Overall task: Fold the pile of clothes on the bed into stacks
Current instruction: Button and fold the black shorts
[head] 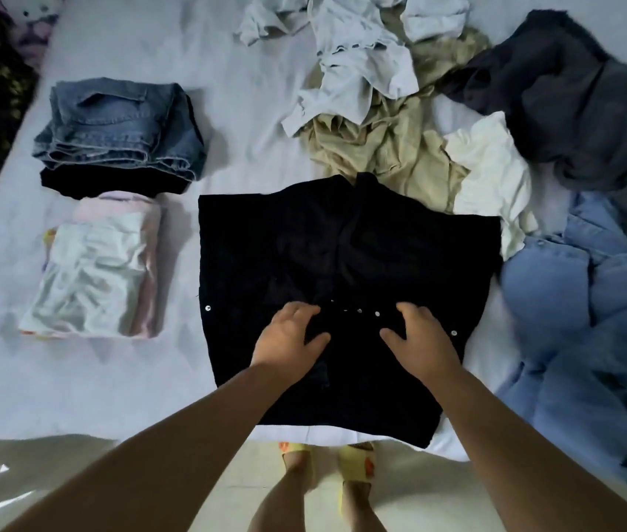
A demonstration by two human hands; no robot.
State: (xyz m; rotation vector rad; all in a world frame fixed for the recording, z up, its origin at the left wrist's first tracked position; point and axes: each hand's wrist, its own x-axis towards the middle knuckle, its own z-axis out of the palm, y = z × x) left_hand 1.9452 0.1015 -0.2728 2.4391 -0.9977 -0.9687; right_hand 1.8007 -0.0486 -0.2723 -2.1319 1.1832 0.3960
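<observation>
A black garment with metal snaps [346,270] lies spread flat on the white bed [120,370] in front of me. My left hand [289,335] and my right hand [419,335] both rest on its near middle with fingers spread, side by side. At the left stand two folded stacks: blue jeans over a black piece [120,136], and a white and pink stack [93,274] nearer me. The unfolded pile lies behind and to the right: pale grey-white tops [358,63], a beige garment [388,147], a white top [492,174], a dark grey garment [573,101] and a light blue denim shirt [588,324].
The bed's near edge runs just below the black garment, with a shiny tiled floor [54,474] beneath. My feet in yellow slippers [354,466] stand at the edge. Dark patterned fabric and a plush toy [31,17] sit at the far left.
</observation>
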